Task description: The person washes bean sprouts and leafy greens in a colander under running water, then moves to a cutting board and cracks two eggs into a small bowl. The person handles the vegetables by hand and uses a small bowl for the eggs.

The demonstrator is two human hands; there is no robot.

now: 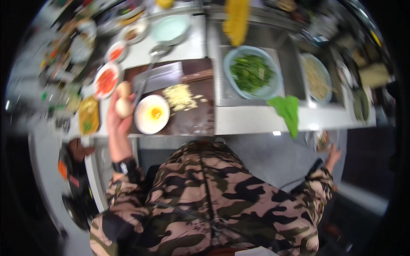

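My left hand (120,123) holds two eggs at the left edge of the dark cutting board (198,120). One egg (123,108) lies nearer my palm, and the other egg (124,89) is farther out. Just right of the hand, a white bowl (142,123) contains a raw egg with its yolk (156,112) visible. Chopped pale pieces, probably garlic (180,97), are heaped beside the bowl. Behind them lies a cleaver (163,76), with a metal ladle (148,75) across its blade. Far right and below the counter, my right hand (334,157) is apart from these, near a bin (323,140) with scraps; its fingers look spread, though blurred.
A blue basket (227,68) of cut greens stands by the sink (285,57); another basket (327,75) holds pale shreds. A green cloth (290,113) overhangs the counter edge. Bowls of chopped red pieces (107,81) and a yellow tray (93,112) line the left.
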